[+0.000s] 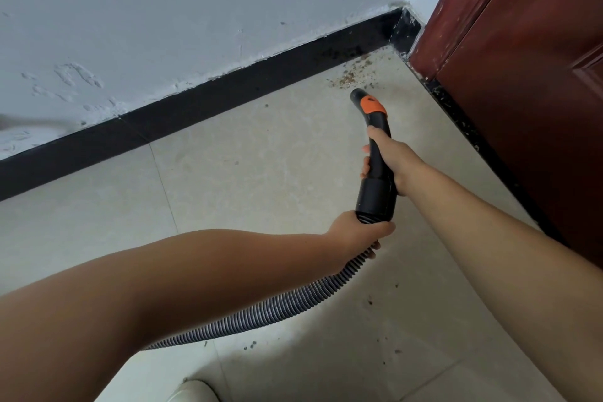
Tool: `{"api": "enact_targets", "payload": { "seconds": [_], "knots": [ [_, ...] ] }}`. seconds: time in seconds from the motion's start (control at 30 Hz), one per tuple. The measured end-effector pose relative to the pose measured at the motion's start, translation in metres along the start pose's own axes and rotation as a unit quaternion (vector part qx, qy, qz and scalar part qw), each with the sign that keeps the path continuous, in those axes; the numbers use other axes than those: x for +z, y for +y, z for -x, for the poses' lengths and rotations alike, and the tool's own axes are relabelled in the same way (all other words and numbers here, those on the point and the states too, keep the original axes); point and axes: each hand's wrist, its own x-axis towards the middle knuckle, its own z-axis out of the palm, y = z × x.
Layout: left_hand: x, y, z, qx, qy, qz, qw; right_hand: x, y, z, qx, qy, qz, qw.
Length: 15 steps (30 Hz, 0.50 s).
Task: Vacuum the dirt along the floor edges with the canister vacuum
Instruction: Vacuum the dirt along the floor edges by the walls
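A black vacuum handle (375, 186) with an orange slider ends in an open nozzle tip (356, 95) that points toward the room corner. My right hand (388, 157) is wrapped around the curved handle. My left hand (357, 233) grips the ribbed grey hose (277, 310) just below the handle's cuff. A patch of brown dirt (346, 80) lies on the beige floor tile, a short way beyond the nozzle tip and beside the black baseboard (228, 91). More crumbs sit in the corner. The canister is out of view.
A dark red door (528, 75) and its black threshold strip close off the right side. A rough white wall rises above the baseboard. Scattered specks (370, 300) lie on the tiles near me. A pale shoe tip (192, 392) shows at the bottom edge.
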Motion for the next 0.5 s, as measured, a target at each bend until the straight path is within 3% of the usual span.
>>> {"api": "enact_targets", "payload": {
  "seconds": [0.2,0.5],
  "knots": [
    [0.001,0.013,-0.01,0.003,-0.012,-0.021,1.0,-0.016,-0.007,-0.006,-0.005,0.043,-0.037,0.998],
    [0.005,0.032,-0.022,0.013,0.001,-0.018,1.0,-0.022,-0.026,-0.019,-0.007,0.041,-0.039,0.998]
  ]
}}
